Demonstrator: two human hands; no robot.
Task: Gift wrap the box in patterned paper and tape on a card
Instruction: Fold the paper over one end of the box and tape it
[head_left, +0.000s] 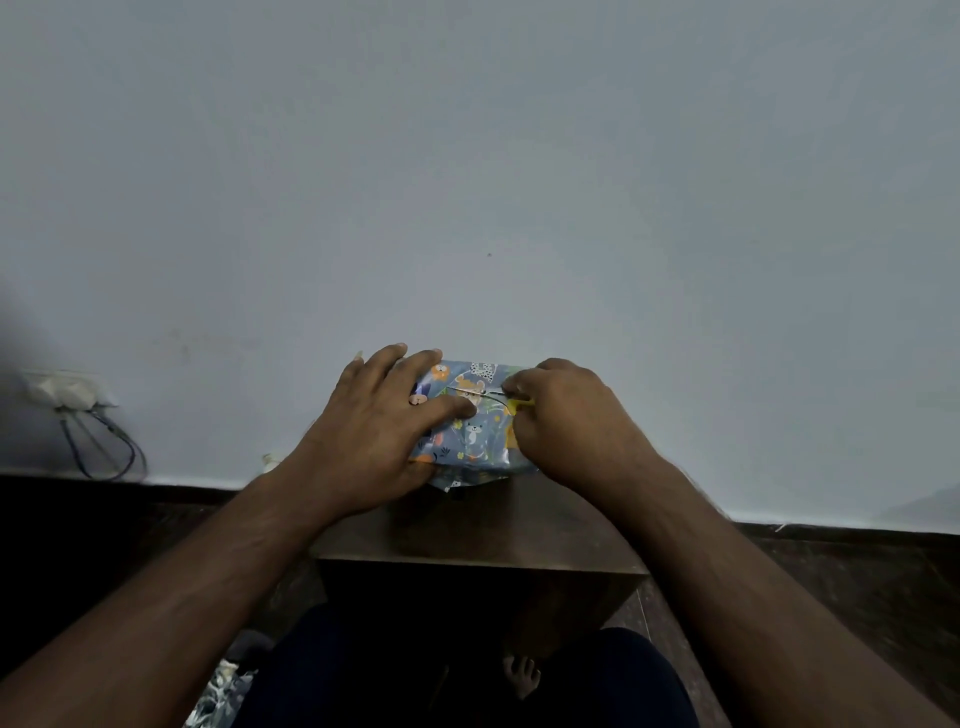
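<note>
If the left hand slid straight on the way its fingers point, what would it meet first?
Probably the right hand: the left hand lies flat on the wrapped box, fingers aimed right across its top, though depth is unclear.

Home room: bare painted wall (467, 156), wall socket (62, 389) with cables, small wooden table (467, 535), dark floor (857, 582).

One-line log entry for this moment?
left hand: flat on animal-print wrapped box | right hand: pinching yellow-handled tool at paper seam | brown wooden table: box on it

Wall (467, 208) close behind wrapped box (475, 431)
</note>
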